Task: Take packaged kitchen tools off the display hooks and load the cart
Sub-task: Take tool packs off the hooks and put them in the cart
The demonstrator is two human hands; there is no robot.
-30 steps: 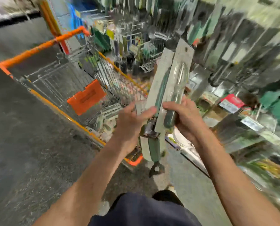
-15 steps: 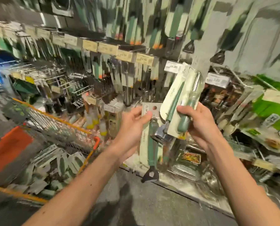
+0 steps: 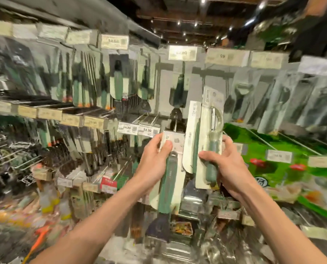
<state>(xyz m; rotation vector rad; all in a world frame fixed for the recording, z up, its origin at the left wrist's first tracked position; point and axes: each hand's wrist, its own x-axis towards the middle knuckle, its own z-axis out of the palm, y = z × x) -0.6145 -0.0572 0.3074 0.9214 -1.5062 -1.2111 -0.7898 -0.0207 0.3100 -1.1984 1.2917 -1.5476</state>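
While the left hand pinches the top of a carded green-handled tool in front of the display hooks, the right hand curls round a packaged peeler and a second card. Carrying them to the cart, which is out of view, calls for firm grips and flat cards.

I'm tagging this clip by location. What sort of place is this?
Probably a shop's kitchenware aisle: carded tools hang in rows, price tags line each row, the left hand grips a green-handled tool pack, and the right hand a peeler pack.
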